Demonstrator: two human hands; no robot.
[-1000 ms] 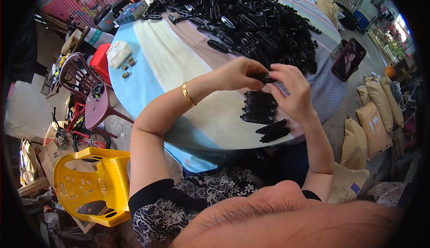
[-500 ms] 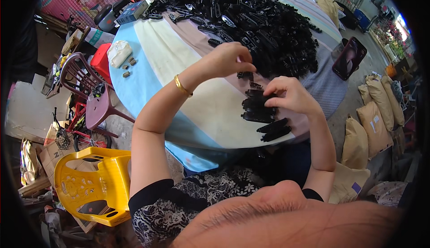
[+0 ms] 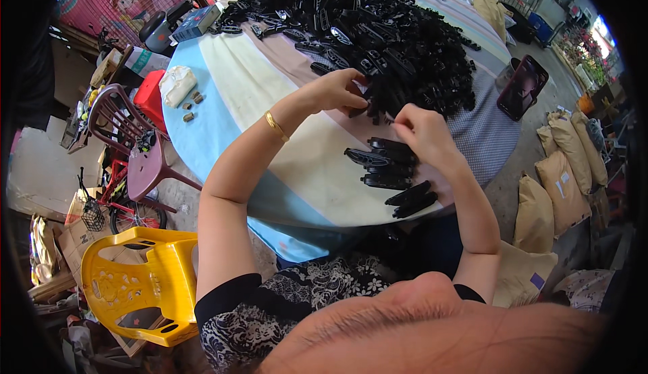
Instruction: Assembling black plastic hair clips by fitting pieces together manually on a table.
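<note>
Both hands (image 3: 378, 114) now up at black parts heap (image 3: 378, 30) — grips unclear, fingertips hidden.

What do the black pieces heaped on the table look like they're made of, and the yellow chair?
Black pieces: probably moulded plastic, semi-gloss; identical shapes with dull highlights. Yellow chair: moulded plastic, smooth, one piece with a pierced pattern. The left hand reaches into the heap; the right hand pinches something small.

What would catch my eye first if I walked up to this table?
A big heap of glossy black plastic parts covers the far half of the round cloth-covered table. Both hands, the left hand and right hand, reach into its near edge. A bright yellow plastic chair stands lower left.
</note>
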